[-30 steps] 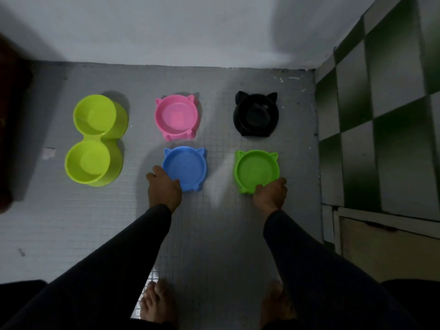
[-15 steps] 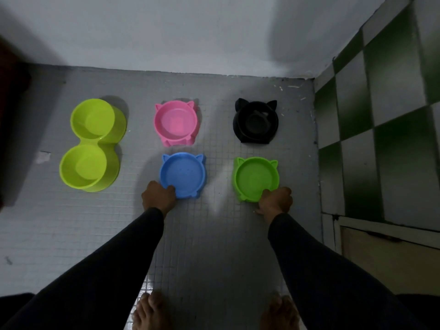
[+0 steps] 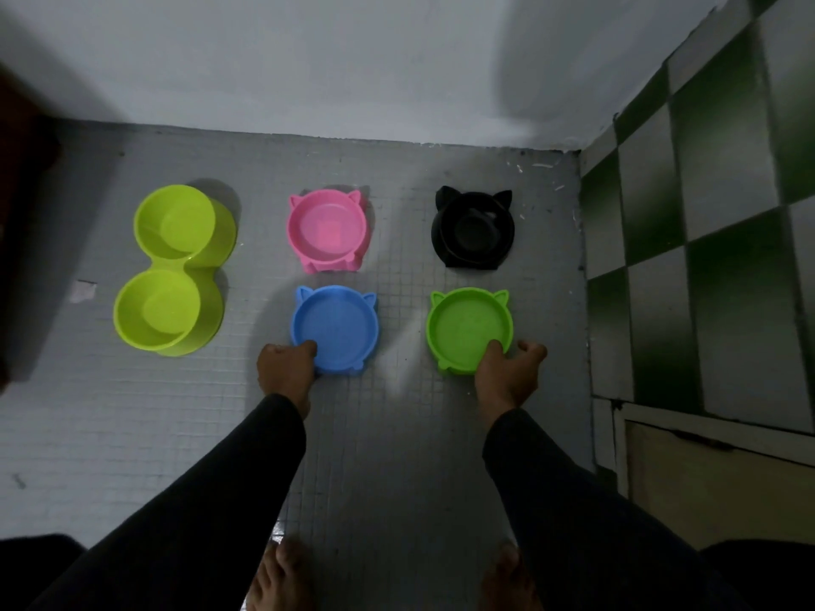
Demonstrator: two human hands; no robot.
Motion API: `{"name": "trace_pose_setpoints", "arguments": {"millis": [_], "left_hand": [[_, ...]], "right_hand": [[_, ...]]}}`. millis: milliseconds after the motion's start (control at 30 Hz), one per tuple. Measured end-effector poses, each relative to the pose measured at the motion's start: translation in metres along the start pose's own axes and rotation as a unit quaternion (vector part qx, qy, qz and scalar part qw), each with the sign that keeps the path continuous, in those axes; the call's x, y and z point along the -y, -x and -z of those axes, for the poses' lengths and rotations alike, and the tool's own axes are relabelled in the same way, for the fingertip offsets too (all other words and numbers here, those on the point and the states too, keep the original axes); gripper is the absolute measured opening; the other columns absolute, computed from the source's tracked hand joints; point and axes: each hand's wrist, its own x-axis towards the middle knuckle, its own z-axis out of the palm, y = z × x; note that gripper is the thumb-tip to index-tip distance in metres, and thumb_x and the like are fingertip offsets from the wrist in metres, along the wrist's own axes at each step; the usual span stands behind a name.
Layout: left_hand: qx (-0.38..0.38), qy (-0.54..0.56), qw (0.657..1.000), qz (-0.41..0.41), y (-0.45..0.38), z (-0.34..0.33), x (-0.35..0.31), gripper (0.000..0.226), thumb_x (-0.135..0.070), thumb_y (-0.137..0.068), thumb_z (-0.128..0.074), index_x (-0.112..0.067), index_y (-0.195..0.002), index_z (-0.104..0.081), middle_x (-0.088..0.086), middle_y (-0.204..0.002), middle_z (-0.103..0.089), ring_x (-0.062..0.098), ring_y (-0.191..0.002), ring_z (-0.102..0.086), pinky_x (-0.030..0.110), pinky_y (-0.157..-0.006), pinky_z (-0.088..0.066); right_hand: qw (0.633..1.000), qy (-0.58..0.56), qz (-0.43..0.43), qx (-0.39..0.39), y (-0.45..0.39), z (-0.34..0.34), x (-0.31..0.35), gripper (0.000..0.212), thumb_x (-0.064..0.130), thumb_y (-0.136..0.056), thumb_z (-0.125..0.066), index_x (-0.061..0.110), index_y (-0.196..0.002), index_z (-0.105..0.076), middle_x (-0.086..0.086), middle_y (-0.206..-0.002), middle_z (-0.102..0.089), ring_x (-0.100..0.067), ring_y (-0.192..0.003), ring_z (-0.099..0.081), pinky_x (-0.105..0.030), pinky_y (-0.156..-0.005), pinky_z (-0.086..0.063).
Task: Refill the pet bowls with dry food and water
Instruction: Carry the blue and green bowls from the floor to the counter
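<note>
Five empty pet bowls stand on the grey tiled floor (image 3: 397, 434). A blue cat-eared bowl (image 3: 337, 326) sits at the centre, and my left hand (image 3: 284, 368) grips its near left rim with the thumb over the edge. To its right lies a green cat-eared bowl (image 3: 467, 328); my right hand (image 3: 507, 372) grips its near right rim. Behind them stand a pink bowl (image 3: 328, 229) and a black bowl (image 3: 472, 229). A lime double bowl (image 3: 172, 269) rests at the left. No food or water is in view.
A white wall (image 3: 353, 59) closes the far side. A green and white checkered wall (image 3: 705, 258) rises on the right, with a low cabinet door (image 3: 705, 487) below it. A dark object (image 3: 17, 240) stands at the left edge. My bare feet (image 3: 282, 579) are at the bottom.
Both hands have stayed on the near rims of the blue and green bowls. My thumbs now hook over the rims. The view has tilted slightly, shifting everything lower in frame.
</note>
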Motion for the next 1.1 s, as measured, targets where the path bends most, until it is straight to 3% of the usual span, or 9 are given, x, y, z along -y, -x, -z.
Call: {"name": "trace_pose_setpoints", "arguments": {"millis": [67, 167, 267, 467, 667, 800, 1000, 1100], "left_hand": [[0.019, 0.024, 0.999, -0.015, 0.003, 0.003, 0.001, 0.043, -0.007, -0.083, -0.074, 0.007, -0.119, -0.056, 0.023, -0.115, -0.065, 0.039, -0.102, -0.070, 0.049, -0.070, -0.064], [0.042, 0.056, 0.997, -0.027, 0.016, 0.008, -0.006, 0.059, -0.003, -0.083, -0.071, -0.019, -0.134, -0.045, 0.008, -0.120, -0.054, 0.029, -0.102, -0.065, 0.046, -0.068, -0.064], [0.088, 0.109, 0.990, -0.023, 0.039, 0.018, -0.016, 0.061, 0.001, -0.083, -0.067, -0.030, -0.132, -0.051, 0.002, -0.117, -0.056, 0.028, -0.099, -0.064, 0.040, -0.061, -0.062], [0.129, 0.184, 0.974, -0.010, 0.115, 0.044, -0.055, 0.059, 0.007, -0.087, -0.062, -0.025, -0.136, -0.057, 0.007, -0.114, -0.067, 0.030, -0.101, -0.068, 0.036, -0.062, -0.060], [0.160, 0.218, 0.963, -0.010, 0.217, 0.089, -0.118, 0.063, 0.009, -0.090, -0.060, -0.023, -0.144, -0.055, 0.006, -0.110, -0.070, 0.033, -0.107, -0.067, 0.039, -0.067, -0.060], [0.170, 0.233, 0.957, -0.005, 0.290, 0.128, -0.163, 0.064, 0.008, -0.091, -0.061, -0.022, -0.146, -0.054, 0.008, -0.112, -0.068, 0.041, -0.117, -0.064, 0.040, -0.069, -0.061], [0.187, 0.241, 0.952, -0.016, 0.397, 0.193, -0.234, 0.061, 0.005, -0.090, -0.063, -0.024, -0.144, -0.058, 0.007, -0.118, -0.069, 0.041, -0.116, -0.066, 0.037, -0.066, -0.061], [0.198, 0.239, 0.950, -0.029, 0.447, 0.225, -0.268, 0.059, 0.003, -0.090, -0.065, -0.026, -0.141, -0.061, 0.006, -0.121, -0.069, 0.040, -0.114, -0.067, 0.041, -0.072, -0.062]], "right_hand": [[1.000, -0.003, 0.016, 0.010, 0.005, 0.001, 0.002, 0.047, 0.020, -0.085, -0.064, 0.017, -0.130, -0.050, -0.022, -0.127, -0.062, -0.041, -0.110, -0.061, -0.047, -0.091, -0.052], [0.998, -0.034, 0.023, 0.042, 0.015, 0.007, 0.006, 0.054, 0.017, -0.085, -0.062, 0.026, -0.137, -0.052, -0.014, -0.134, -0.061, -0.041, -0.116, -0.059, -0.056, -0.093, -0.053], [0.997, -0.054, 0.017, 0.058, 0.028, 0.020, 0.016, 0.055, 0.018, -0.085, -0.061, 0.031, -0.138, -0.054, -0.009, -0.136, -0.061, -0.038, -0.117, -0.060, -0.057, -0.091, -0.055], [0.992, -0.071, 0.009, 0.105, 0.073, 0.075, 0.060, 0.054, 0.017, -0.089, -0.058, 0.035, -0.141, -0.052, -0.008, -0.137, -0.060, -0.035, -0.118, -0.060, -0.057, -0.089, -0.057], [0.988, -0.098, 0.000, 0.120, 0.136, 0.163, 0.124, 0.053, 0.013, -0.091, -0.058, 0.035, -0.138, -0.055, -0.008, -0.133, -0.060, -0.033, -0.112, -0.061, -0.057, -0.071, -0.062], [0.984, -0.128, -0.003, 0.126, 0.186, 0.230, 0.175, 0.054, 0.011, -0.090, -0.057, 0.035, -0.139, -0.055, -0.007, -0.131, -0.058, -0.031, -0.108, -0.061, -0.049, -0.060, -0.063], [0.976, -0.155, 0.005, 0.153, 0.261, 0.332, 0.251, 0.054, 0.007, -0.092, -0.056, 0.032, -0.140, -0.054, -0.008, -0.135, -0.055, -0.032, -0.113, -0.058, -0.047, -0.062, -0.063], [0.972, -0.168, 0.015, 0.164, 0.295, 0.376, 0.285, 0.055, 0.006, -0.093, -0.055, 0.031, -0.141, -0.053, -0.006, -0.133, -0.054, -0.031, -0.112, -0.058, -0.044, -0.061, -0.063]]}}
